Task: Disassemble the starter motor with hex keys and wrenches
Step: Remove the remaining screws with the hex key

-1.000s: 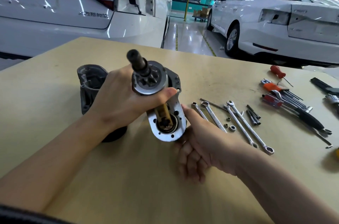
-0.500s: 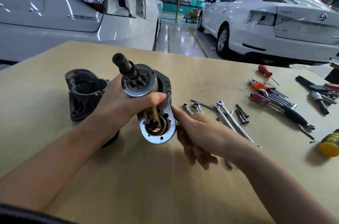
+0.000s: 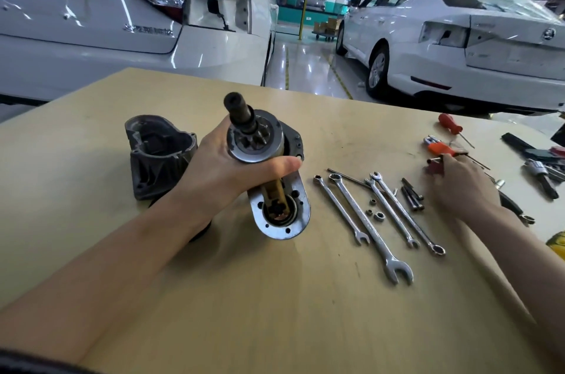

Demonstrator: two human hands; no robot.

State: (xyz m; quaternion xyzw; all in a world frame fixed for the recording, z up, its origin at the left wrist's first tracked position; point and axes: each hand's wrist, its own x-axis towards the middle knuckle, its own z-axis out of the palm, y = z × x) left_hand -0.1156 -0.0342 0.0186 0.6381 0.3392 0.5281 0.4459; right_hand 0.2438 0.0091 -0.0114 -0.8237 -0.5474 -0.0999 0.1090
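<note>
Head view showed the left hand (image 3: 226, 171) gripping the starter motor (image 3: 269, 177) upright above the tabletop (image 3: 305, 312), thumb across its front; the right hand (image 3: 461, 187) reached over the orange hex key set (image 3: 440, 149), whether its fingers held anything could not be told; 4 wrenches (image 3: 376, 220) lay between; the grey housing (image 3: 157, 156) stood behind the left hand.

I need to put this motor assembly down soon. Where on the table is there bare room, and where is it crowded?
Bare tabletop lies near the front edge, between the two forearms, below the motor assembly that the left hand grips. Another bare strip lies beyond the wrenches, toward the cars. Crowded: the right side, with wrenches, bolts, nuts and the hex key set by the right hand.
</note>
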